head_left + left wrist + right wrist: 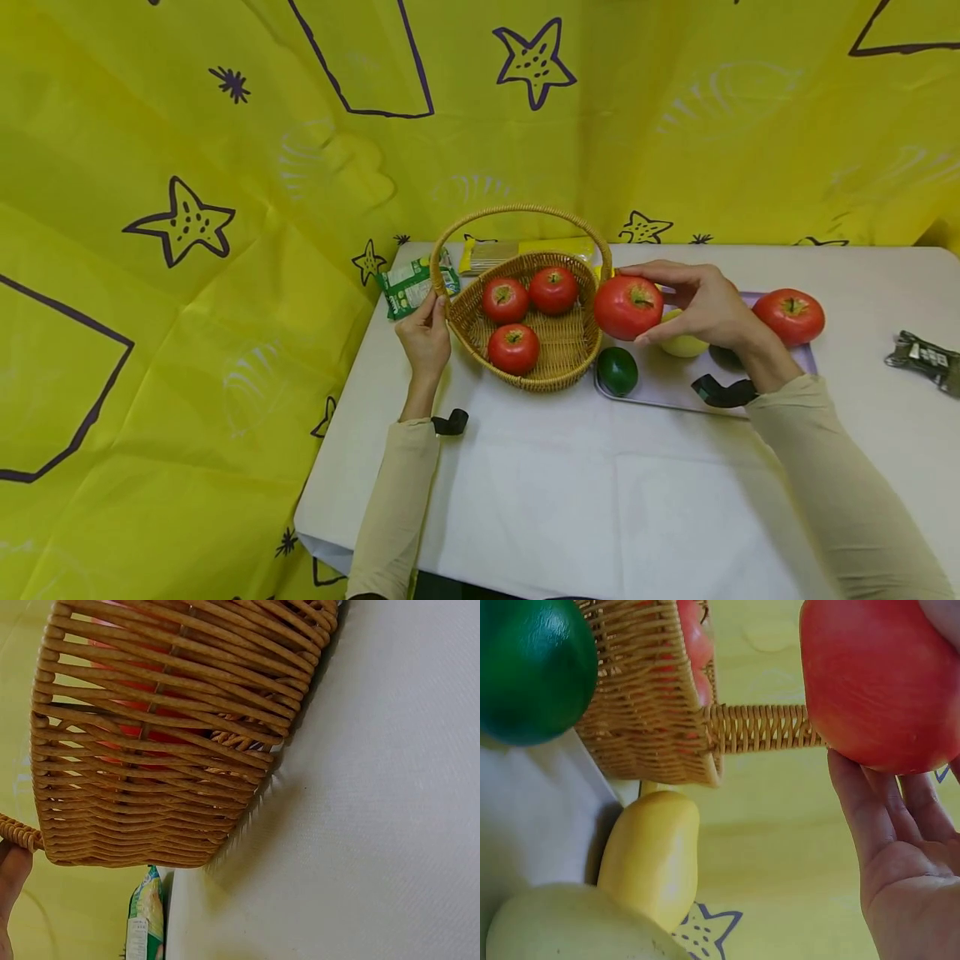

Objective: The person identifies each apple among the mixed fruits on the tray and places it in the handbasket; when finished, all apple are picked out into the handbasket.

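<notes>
My left hand (426, 337) pinches the wicker basket (566, 346) where its arched handle meets the left rim. Inside the basket lie three red apples (513, 349). Another red apple (627, 308) is in my right hand (705, 308), its thumb and fingers around the sides, just off the basket's right rim. In the right wrist view that apple overlaps the end of the basket handle (765, 727). The left wrist view shows the basket's woven side (150, 780) close up, red showing through its gaps.
Right of the basket, a lilac tray (667, 405) bears a dark green fruit (618, 372), a pale green fruit (684, 344), a yellow mango-shaped fruit (652, 855) and a big red apple (789, 317). Behind the basket are a green packet (414, 285) and a yellow packet (491, 256). A dark packet (926, 360) lies far right.
</notes>
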The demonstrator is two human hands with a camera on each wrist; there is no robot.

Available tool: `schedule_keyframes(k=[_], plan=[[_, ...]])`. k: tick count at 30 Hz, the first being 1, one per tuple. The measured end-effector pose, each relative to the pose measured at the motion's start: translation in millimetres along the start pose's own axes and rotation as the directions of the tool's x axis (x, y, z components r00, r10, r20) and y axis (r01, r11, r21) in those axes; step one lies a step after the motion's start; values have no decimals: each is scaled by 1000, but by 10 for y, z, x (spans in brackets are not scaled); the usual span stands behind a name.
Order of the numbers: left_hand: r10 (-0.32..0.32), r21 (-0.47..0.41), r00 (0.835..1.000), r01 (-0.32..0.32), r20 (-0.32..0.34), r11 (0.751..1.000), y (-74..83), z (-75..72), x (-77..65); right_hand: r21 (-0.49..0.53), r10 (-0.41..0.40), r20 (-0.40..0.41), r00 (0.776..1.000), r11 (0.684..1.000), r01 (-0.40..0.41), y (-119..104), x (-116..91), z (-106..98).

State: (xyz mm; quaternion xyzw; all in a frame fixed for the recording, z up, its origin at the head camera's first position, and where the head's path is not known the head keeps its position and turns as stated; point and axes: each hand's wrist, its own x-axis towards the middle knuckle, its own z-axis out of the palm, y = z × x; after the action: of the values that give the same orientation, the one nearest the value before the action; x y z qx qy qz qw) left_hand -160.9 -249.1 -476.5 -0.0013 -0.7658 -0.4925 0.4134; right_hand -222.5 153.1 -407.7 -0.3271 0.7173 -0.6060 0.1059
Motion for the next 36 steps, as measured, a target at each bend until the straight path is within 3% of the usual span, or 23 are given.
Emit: schedule_keyframes(k=[9,14,21,31,36], plan=[[-16,2,1000,16,1,1000,2,0,1,-11,125,50,991,992,-125,-99,40,171],[-21,-3,1000,21,-5,1000,10,8,-3,-9,71,96,993,997,-71,-87,92,255],[-32,10,999,32,-27,999,29,29,2,-4,81,117,990,997,-82,-66,168,393],[-21,1,1000,21,-21,1000,371,6,29,-10,117,172,978,993,-118,40,296,596],[-21,-2,1000,21,-19,1000,382,2,33,14,140,174,975,989,-144,83,347,663]])
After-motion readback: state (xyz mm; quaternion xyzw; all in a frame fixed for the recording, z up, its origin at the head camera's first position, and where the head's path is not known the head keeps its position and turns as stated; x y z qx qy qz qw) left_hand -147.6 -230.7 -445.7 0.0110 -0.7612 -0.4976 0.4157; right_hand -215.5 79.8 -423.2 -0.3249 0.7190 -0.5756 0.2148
